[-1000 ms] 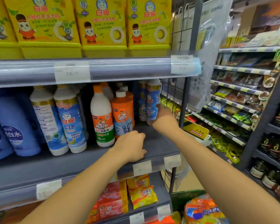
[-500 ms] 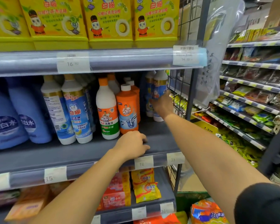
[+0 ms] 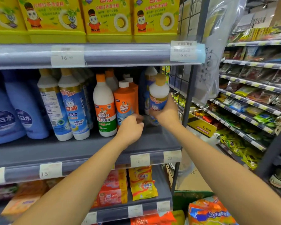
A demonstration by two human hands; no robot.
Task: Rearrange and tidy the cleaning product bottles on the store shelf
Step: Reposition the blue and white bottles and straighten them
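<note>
The right hand (image 3: 165, 113) was clenched around the lower half of a white-and-blue bottle (image 3: 159, 93) with a gold cap. It held the bottle upright at the right end of the middle shelf (image 3: 152, 142), in front of a like bottle (image 3: 149, 73) deeper in. Whether its base touched the shelf could not be told.

The left hand (image 3: 131, 127) reached in with its fingers curled and blurred at the foot of the orange Mr Muscle bottle (image 3: 125, 104). Whether it gripped that bottle or only touched it could not be told.

"Mr Muscle" also read on the white bottle with an orange cap (image 3: 105, 109) just to the left. Two taller blue-and-white bottles (image 3: 71, 109) carried "白猫", as did the yellow boxes (image 3: 107, 18) on the shelf above. The big blue jugs (image 3: 8, 117) at far left showed "白水". Price tags read "16.80" (image 3: 67, 57), "15" (image 3: 50, 172), "10" (image 3: 139, 160) and "23" (image 3: 172, 157).

A dark gap stood between the orange bottle and the held one. The front strip of the shelf lay bare along its edge. A wire grid panel (image 3: 177, 88) closed off the right side, just beside the held bottle.
</note>
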